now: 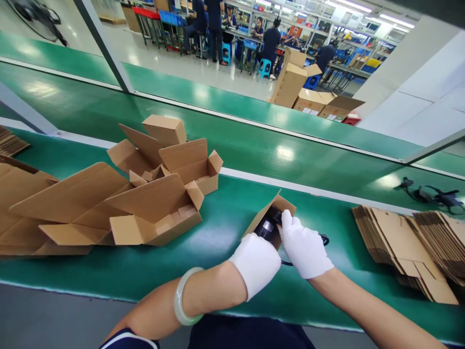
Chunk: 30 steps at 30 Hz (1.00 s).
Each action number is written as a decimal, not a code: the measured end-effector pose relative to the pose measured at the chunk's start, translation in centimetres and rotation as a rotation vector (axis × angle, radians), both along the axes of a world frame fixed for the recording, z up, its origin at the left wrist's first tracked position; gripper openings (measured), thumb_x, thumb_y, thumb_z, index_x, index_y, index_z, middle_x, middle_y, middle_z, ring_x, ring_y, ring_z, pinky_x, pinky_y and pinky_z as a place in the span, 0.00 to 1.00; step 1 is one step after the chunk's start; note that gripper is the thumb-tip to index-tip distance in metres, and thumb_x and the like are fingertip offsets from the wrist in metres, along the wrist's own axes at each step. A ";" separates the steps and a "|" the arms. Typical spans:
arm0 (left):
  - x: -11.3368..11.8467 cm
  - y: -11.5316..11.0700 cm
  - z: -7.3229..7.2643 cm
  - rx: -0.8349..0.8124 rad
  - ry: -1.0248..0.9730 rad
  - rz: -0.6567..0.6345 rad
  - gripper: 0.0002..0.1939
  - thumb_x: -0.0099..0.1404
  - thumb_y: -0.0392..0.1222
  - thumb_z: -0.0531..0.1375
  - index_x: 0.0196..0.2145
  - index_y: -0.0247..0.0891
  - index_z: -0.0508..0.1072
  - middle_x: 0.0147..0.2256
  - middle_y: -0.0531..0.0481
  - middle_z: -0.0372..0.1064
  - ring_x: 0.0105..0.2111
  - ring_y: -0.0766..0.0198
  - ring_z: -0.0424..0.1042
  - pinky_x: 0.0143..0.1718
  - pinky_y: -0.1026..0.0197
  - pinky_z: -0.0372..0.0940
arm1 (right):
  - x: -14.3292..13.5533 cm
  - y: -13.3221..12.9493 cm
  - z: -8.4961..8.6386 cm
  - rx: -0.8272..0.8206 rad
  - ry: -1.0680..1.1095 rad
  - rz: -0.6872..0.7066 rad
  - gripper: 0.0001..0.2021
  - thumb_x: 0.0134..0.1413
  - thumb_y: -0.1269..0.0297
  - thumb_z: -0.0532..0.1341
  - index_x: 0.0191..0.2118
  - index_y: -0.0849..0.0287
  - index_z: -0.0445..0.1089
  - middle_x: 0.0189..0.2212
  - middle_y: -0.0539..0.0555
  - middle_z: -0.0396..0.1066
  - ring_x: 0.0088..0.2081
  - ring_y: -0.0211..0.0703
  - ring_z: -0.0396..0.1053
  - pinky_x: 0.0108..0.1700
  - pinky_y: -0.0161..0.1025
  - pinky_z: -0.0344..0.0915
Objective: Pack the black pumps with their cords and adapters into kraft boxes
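A small open cardboard box is tilted in front of me, over the green bench. Inside it sits a shiny black device with a small grey label; its exact kind does not show. My left hand, in a white glove, is closed around the near left side of the box, its fingertips hidden. My right hand, also gloved, is closed at the right side, fingers bent against the black device at the box opening. A black cable loops out behind and below my right hand.
Several open cardboard boxes stand at the left. Stacks of flattened cartons lie at the right. Beyond the white rail runs a green surface, with black cabled devices at its right. People work in the background.
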<state>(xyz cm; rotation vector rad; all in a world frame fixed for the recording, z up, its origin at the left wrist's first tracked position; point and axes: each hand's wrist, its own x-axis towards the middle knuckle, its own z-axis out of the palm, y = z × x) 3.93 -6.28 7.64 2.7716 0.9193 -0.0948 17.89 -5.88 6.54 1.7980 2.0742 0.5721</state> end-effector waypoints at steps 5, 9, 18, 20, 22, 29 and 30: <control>0.1 -0.1 -0.3 0.034 -0.015 0.013 0.06 0.57 0.27 0.55 0.30 0.28 0.72 0.24 0.39 0.70 0.23 0.49 0.72 0.21 0.53 0.63 | -1.6 2.6 1.7 -0.179 0.044 -0.049 0.14 0.55 0.78 0.44 0.44 0.69 0.62 0.25 0.60 0.67 0.24 0.49 0.70 0.24 0.38 0.59; 0.1 -0.1 -0.2 0.044 -0.016 0.021 0.08 0.57 0.25 0.52 0.31 0.27 0.71 0.23 0.40 0.69 0.23 0.51 0.72 0.21 0.54 0.63 | -1.6 2.7 3.0 -0.155 0.040 0.071 0.17 0.55 0.80 0.43 0.44 0.70 0.64 0.33 0.65 0.68 0.32 0.51 0.70 0.30 0.43 0.61; -0.2 0.3 0.2 0.014 0.054 0.010 0.10 0.56 0.23 0.51 0.29 0.29 0.71 0.24 0.40 0.69 0.26 0.50 0.72 0.25 0.52 0.65 | -0.2 2.0 4.0 -0.334 0.306 0.207 0.17 0.57 0.77 0.48 0.48 0.65 0.67 0.44 0.62 0.70 0.41 0.48 0.71 0.42 0.41 0.66; -0.3 0.4 0.3 0.016 0.072 0.005 0.10 0.55 0.23 0.51 0.29 0.28 0.71 0.24 0.40 0.69 0.26 0.52 0.72 0.25 0.53 0.65 | -0.8 2.9 4.8 -0.426 0.305 0.158 0.15 0.55 0.77 0.49 0.43 0.63 0.70 0.41 0.60 0.72 0.38 0.47 0.72 0.38 0.39 0.67; -0.5 0.7 0.5 0.036 0.077 0.013 0.11 0.55 0.22 0.51 0.30 0.29 0.72 0.24 0.40 0.70 0.26 0.53 0.72 0.26 0.55 0.65 | -1.0 3.7 5.2 -0.459 0.305 0.151 0.14 0.55 0.77 0.50 0.40 0.63 0.71 0.38 0.59 0.73 0.35 0.46 0.72 0.35 0.38 0.66; -1.6 2.6 1.0 -0.031 0.067 0.043 0.11 0.57 0.45 0.60 0.32 0.32 0.74 0.28 0.41 0.73 0.29 0.50 0.73 0.31 0.52 0.66 | 1.5 3.6 2.8 -0.345 0.496 0.200 0.16 0.62 0.72 0.44 0.44 0.60 0.67 0.41 0.56 0.71 0.38 0.40 0.69 0.38 0.35 0.61; -1.6 2.9 1.2 -0.057 0.092 0.046 0.12 0.57 0.45 0.60 0.33 0.32 0.75 0.28 0.41 0.74 0.30 0.50 0.73 0.32 0.53 0.66 | 1.9 3.5 2.4 -0.311 0.538 0.181 0.16 0.62 0.71 0.44 0.43 0.60 0.68 0.39 0.55 0.71 0.37 0.40 0.69 0.36 0.34 0.61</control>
